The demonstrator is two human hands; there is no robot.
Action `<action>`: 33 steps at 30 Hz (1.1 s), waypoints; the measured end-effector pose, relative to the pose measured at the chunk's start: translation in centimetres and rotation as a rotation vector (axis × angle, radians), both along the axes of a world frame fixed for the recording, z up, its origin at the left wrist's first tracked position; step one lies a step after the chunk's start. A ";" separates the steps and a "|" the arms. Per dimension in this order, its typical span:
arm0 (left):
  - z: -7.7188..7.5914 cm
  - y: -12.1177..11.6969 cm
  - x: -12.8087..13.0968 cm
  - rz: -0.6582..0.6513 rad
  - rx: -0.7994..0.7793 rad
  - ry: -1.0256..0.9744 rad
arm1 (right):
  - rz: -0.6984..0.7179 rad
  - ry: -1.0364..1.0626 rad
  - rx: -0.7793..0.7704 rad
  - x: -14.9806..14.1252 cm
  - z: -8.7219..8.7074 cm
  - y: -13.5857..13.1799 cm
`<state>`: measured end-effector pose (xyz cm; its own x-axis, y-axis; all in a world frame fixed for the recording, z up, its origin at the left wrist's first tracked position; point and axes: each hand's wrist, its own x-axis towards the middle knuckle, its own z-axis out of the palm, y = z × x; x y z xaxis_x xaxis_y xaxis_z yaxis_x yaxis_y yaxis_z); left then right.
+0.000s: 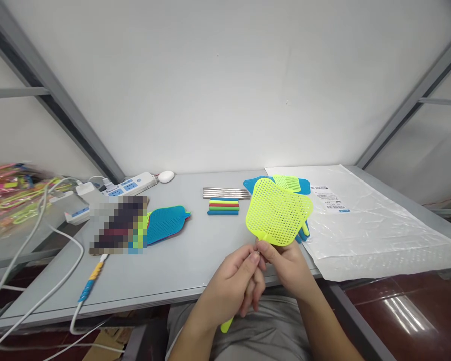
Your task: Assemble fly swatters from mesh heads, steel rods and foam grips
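A yellow fly swatter (279, 213) with a perforated head is held up in front of me, over the table's front edge. My right hand (285, 260) pinches the neck just under the head, thumb on top. My left hand (236, 281) is closed around the shaft right below, touching the right hand's fingers. A yellow handle end (226, 325) sticks out beneath my left hand. Most of the shaft is hidden by my fingers. Beyond lie thin metal rods (220, 192) and several coloured handles (223, 212) in a row.
Blue swatter heads (167, 224) lie at left beside a blurred-out phone-like object (116, 225). More heads (304, 186) lie behind the swatter. A plastic mailer (364, 225) covers the right side. Power strips (135, 184), white cables (69, 265) and bagged goods (18, 195) crowd the left.
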<state>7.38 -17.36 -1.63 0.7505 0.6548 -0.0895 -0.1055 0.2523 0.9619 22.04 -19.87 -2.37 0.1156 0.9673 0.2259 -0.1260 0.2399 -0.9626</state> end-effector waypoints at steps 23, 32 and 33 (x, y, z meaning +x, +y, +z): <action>-1.7 0.9 1.2 -0.441 -0.485 -0.575 | -0.019 -0.069 0.049 0.8 2.6 0.6; -1.2 -0.2 0.9 -0.183 -0.188 -0.299 | -0.177 -0.144 0.031 2.3 3.6 0.3; -1.2 -0.1 0.8 -0.168 -0.179 -0.279 | -0.116 -0.135 0.027 2.0 3.5 0.1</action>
